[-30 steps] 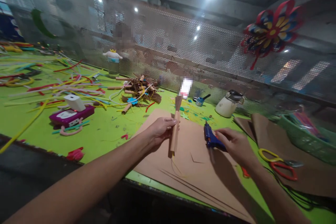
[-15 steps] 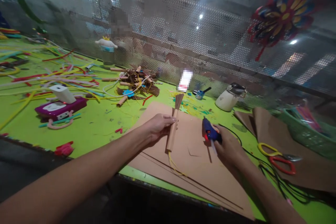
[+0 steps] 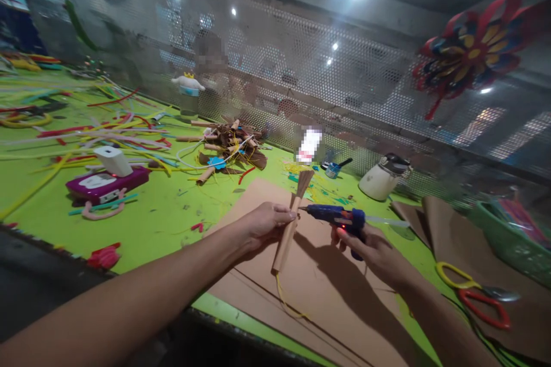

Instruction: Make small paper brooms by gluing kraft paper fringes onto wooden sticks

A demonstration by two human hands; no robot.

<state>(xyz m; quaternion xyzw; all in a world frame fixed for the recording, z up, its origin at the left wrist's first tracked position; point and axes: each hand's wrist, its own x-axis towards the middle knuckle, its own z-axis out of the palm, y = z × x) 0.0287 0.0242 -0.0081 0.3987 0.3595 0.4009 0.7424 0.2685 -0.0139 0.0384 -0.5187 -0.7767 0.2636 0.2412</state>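
My left hand (image 3: 273, 222) pinches a rolled brown paper tube (image 3: 286, 245) near its upper end. A fringed brown tuft (image 3: 305, 182) fans out of the tube's top, and a thin yellow cord (image 3: 280, 292) hangs from its bottom. In my right hand (image 3: 374, 249) is a dark blue glue gun (image 3: 340, 215), a clear glue stick (image 3: 387, 221) jutting from its back and a small red light glowing. The nozzle points left and is at the tube's upper part, close to my left fingertips; whether it touches I cannot tell. Below lies a brown paper sheet (image 3: 253, 269).
Similar brown tubes (image 3: 228, 146) are heaped at the back. A purple power strip (image 3: 107, 183) with a white plug and many pipe cleaners lie left. At right are scissors (image 3: 484, 292), brown paper, a green basket (image 3: 512, 241) and a white jug (image 3: 381, 180). A mesh panel stands behind.
The glue gun has turned from pointing up to pointing left, and its nozzle has come up to the paper tube. My left hand still holds the tube. The view has shifted slightly.
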